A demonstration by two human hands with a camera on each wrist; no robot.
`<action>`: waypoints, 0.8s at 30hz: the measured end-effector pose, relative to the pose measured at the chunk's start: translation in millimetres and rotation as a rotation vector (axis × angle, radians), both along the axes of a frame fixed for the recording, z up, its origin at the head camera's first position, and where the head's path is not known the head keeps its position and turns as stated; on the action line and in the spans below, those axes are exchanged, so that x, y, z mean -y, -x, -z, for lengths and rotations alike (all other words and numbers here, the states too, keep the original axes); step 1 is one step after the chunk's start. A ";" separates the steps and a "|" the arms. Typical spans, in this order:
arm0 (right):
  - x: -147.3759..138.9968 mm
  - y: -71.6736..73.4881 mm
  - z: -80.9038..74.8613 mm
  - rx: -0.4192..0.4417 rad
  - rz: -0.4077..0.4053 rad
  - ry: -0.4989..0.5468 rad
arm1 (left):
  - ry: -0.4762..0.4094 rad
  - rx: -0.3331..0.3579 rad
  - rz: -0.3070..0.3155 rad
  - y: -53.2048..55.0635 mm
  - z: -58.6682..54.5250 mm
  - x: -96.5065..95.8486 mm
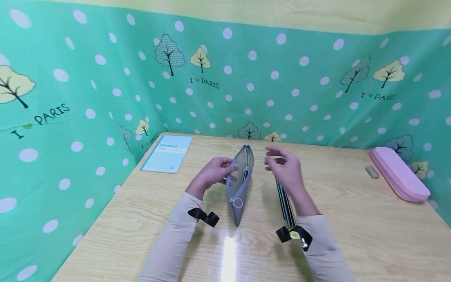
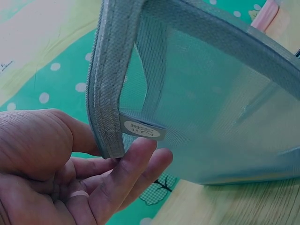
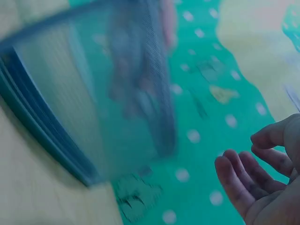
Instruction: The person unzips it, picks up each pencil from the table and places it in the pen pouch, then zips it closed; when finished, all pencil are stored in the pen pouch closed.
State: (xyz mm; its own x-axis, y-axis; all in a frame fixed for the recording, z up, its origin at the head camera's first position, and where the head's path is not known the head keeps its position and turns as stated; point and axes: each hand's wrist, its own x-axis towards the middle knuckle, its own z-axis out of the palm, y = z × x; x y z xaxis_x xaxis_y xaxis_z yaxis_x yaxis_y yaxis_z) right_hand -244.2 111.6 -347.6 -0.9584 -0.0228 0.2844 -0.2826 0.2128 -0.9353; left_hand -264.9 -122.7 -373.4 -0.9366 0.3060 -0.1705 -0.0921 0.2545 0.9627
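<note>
My left hand (image 1: 215, 171) pinches the edge of a grey zip pouch (image 1: 241, 199) between thumb and fingers, standing it up on the table with its mouth open. A ring hangs from the zip pull at its near end, and a slim dark stick (image 1: 245, 175) shows inside. The left wrist view reveals see-through mesh sides and a small label (image 2: 143, 129) beside the fingertips. My right hand (image 1: 286, 167), fingers loosely bent and holding nothing, hovers right of the pouch. Below it several dark striped pencils (image 1: 286, 205) lie side by side, partly hidden by hand and wrist.
A light blue notebook (image 1: 167, 154) lies at the back left of the wooden table (image 1: 352, 235). Toward the right edge are a pink case (image 1: 399, 174) and a small grey eraser (image 1: 372, 172). A green dotted curtain (image 1: 299, 90) borders the table behind and at the left.
</note>
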 end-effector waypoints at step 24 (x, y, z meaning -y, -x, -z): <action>-77.2 50.0 42.5 0.514 -0.300 -0.272 | -0.008 -0.004 -0.033 -2.3 0.9 3.1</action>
State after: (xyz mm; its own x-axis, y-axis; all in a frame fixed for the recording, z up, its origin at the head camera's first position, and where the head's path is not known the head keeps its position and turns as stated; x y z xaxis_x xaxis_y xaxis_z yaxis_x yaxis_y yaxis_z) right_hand -294.2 188.8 -390.1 -0.9116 -0.3169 -0.2617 0.1021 0.4423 -0.8910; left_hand -262.6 -125.9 -374.3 -0.9468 0.2767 -0.1642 -0.0960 0.2439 0.9650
